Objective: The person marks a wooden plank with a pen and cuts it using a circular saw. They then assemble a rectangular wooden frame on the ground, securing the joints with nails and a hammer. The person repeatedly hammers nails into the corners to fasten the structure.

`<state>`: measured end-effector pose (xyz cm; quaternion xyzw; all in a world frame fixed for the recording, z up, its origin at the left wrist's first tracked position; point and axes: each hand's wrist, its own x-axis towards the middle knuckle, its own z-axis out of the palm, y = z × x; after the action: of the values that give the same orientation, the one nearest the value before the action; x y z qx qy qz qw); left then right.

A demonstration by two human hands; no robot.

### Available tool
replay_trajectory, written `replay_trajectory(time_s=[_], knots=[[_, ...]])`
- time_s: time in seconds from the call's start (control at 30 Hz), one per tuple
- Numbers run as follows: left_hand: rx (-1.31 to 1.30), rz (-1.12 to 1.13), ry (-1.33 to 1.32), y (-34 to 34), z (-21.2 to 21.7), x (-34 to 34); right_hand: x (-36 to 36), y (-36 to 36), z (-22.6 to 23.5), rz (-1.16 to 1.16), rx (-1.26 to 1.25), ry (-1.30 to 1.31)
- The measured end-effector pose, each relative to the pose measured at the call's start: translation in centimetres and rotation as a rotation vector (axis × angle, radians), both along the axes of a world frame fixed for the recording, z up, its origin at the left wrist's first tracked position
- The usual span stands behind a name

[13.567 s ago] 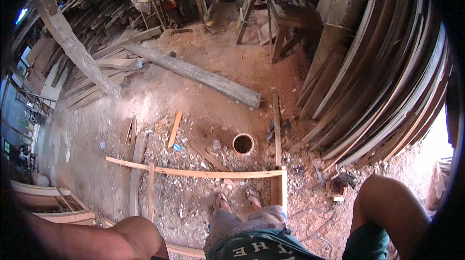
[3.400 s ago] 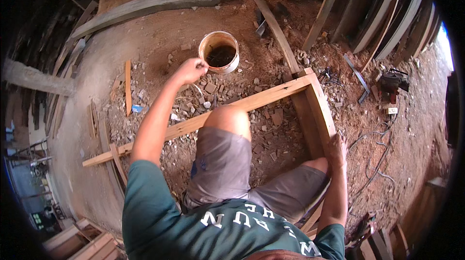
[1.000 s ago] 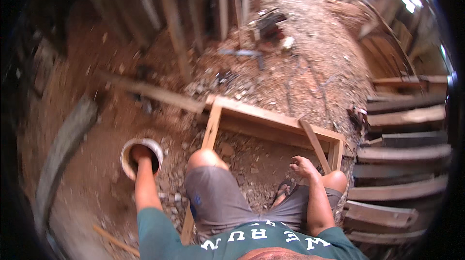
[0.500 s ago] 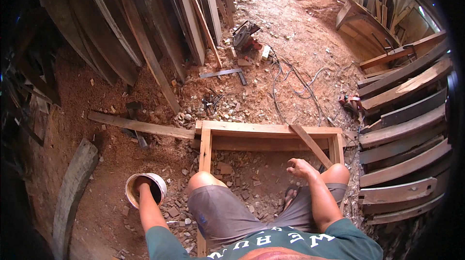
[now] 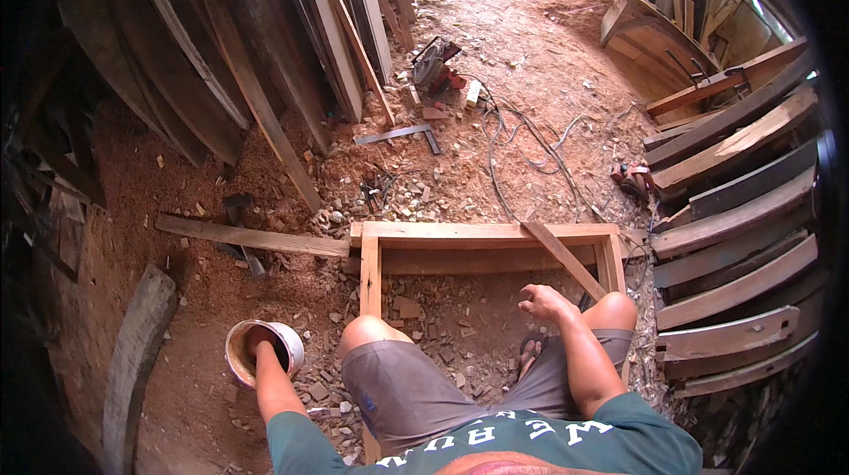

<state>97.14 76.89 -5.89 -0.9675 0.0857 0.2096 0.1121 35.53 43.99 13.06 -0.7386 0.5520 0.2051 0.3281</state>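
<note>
my left hand (image 5: 262,344) down inside the white bucket (image 5: 289,347), fingers hidden so grip unclear, my right hand (image 5: 546,302) open, loose, over the wooden frame (image 5: 482,233)

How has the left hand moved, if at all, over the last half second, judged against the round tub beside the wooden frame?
No. The left hand stays dipped inside the round tub, left of the wooden frame, as before; only the camera view shifted slightly.

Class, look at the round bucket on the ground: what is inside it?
The left hand reaches into the bucket. Around it only the brownish inner wall shows. The hand and shadow cover the bottom, so any contents cannot be seen.
</note>
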Motion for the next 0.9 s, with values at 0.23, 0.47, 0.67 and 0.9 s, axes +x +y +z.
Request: replay_trajectory(time_s=[0.23,0.47,0.67,0.9], knots=[[-0.024,0.011,0.009,-0.3,-0.4,-0.4,-0.8,0.7,-0.9,-0.023,-0.031,-0.008],[-0.055,0.017,0.016,-0.2,-0.6,-0.2,0.7,1.6,0.8,-0.014,-0.071,0.002],[-0.079,0.022,0.018,0.1,-0.8,0.0,1.7,2.5,2.0,-0.025,-0.067,-0.042],[-0.108,0.025,0.023,0.1,-1.1,0.2,1.3,3.7,2.5,-0.075,-0.104,-0.058]])
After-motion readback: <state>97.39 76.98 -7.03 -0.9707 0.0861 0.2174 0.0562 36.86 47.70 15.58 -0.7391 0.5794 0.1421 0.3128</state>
